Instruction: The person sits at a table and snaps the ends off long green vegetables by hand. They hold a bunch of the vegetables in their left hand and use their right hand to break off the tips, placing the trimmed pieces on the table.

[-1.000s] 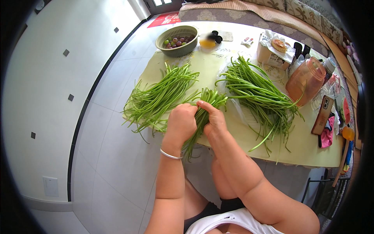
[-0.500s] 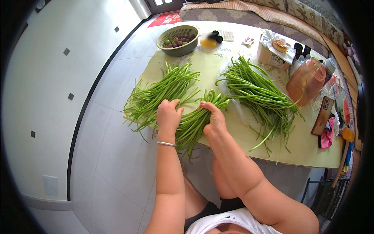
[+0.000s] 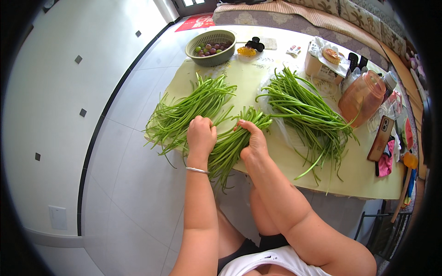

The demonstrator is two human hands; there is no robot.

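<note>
Gathered in my right hand [image 3: 254,140] is a bunch of long green vegetable stems [image 3: 230,149], its lower ends hanging past the table's near edge. The thumb and fingers wrap round it near the upper end. My left hand [image 3: 201,137], with a silver bangle at the wrist, is closed at the near right side of a loose pile of the same stems [image 3: 191,103]. Its curled fingers pinch among those stems, and the back of the hand hides the exact grip. A larger heap of stems [image 3: 306,108] lies to the right, partly on a clear plastic bag [image 3: 283,126].
Along the far side of the pale yellow table [image 3: 363,181] are a basket [image 3: 212,60] of grapes, hair claws [image 3: 254,44] and a box [image 3: 322,69] topped by a round pastry. At right stand a pinkish jug [image 3: 361,99] and a phone [image 3: 381,138].
My left hand has shifted slightly, its thumb now drawn in against the fingers. The right hand and its bunch have hardly moved.
</note>
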